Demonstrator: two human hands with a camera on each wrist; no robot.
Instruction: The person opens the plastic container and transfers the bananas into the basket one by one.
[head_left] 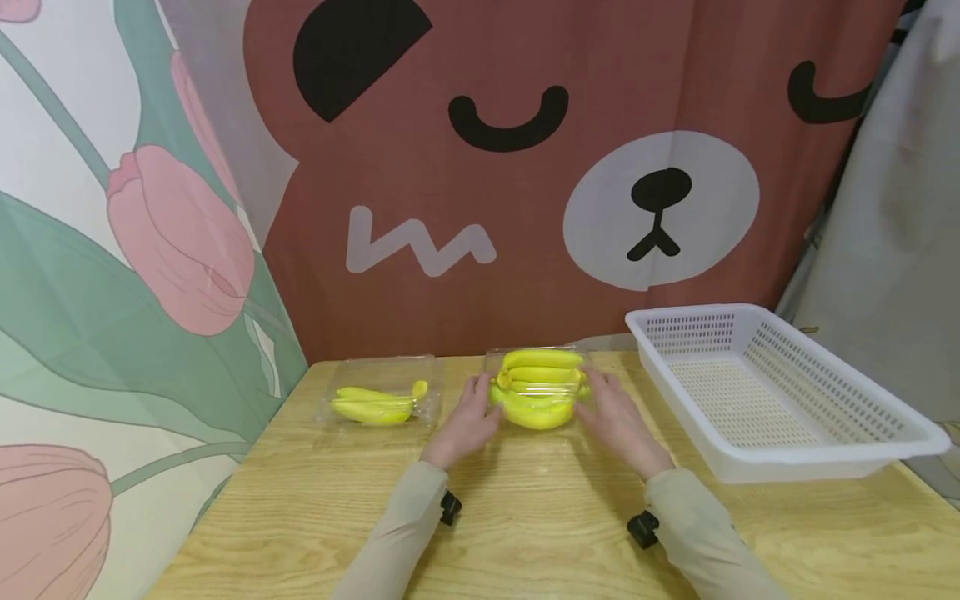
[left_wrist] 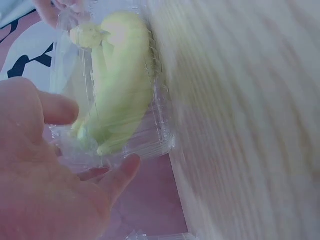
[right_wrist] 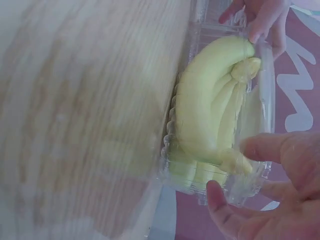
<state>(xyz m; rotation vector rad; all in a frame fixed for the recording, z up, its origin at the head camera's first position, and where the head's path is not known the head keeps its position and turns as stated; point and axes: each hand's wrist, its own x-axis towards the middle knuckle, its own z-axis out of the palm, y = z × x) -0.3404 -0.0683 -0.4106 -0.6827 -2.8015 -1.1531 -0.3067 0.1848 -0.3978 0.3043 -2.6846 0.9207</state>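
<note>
Left hand (head_left: pixel 467 421) and right hand (head_left: pixel 617 419) grip the clear plastic clamshell box of yellow bananas (head_left: pixel 537 385) from both sides, frame centre. Step looks like pickup; next needs even squeeze, level lift.

pale wooden table (head_left: pixel 525 517) — bear-face curtain (head_left: pixel 570 167), tulip curtain (head_left: pixel 112 250), perhaps cloth

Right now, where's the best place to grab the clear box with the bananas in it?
Probably by its two short ends, one hand from each side, as the left hand and right hand do. The clear banana box looks thin and wide, so holding both ends should keep it level.
</note>
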